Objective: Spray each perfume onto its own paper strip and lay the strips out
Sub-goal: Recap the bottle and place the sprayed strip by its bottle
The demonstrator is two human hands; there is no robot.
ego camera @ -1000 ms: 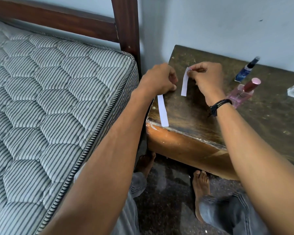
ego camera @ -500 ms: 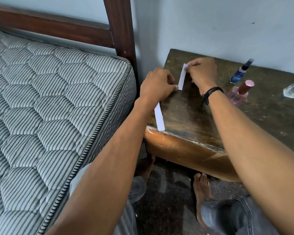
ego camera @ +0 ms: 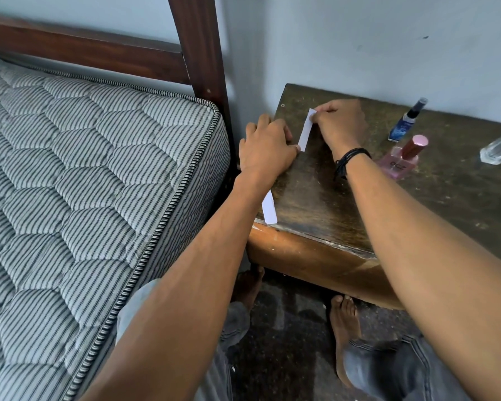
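Note:
A white paper strip [ego camera: 306, 130] lies near the back left of the dark wooden table [ego camera: 315, 192]. My right hand [ego camera: 340, 123] pinches its far end, and my left hand [ego camera: 265, 149] touches its near end with curled fingers. A second white strip [ego camera: 269, 208] lies by the table's left front corner, partly under my left wrist. Three perfume bottles stand to the right: a blue one [ego camera: 407, 121], a pink one with a red cap [ego camera: 402, 159], and a clear one [ego camera: 499, 149] at the frame's edge.
A striped quilted mattress [ego camera: 84, 183] on a dark wooden bed frame [ego camera: 200, 59] sits close to the table's left side. A pale wall [ego camera: 359, 39] runs behind the table. My bare feet and grey trousers are on the dark floor below.
My hands and the strip between them have gone toward the table's back left, and the strip now lies lower, on the wood. The second strip stays at the front corner.

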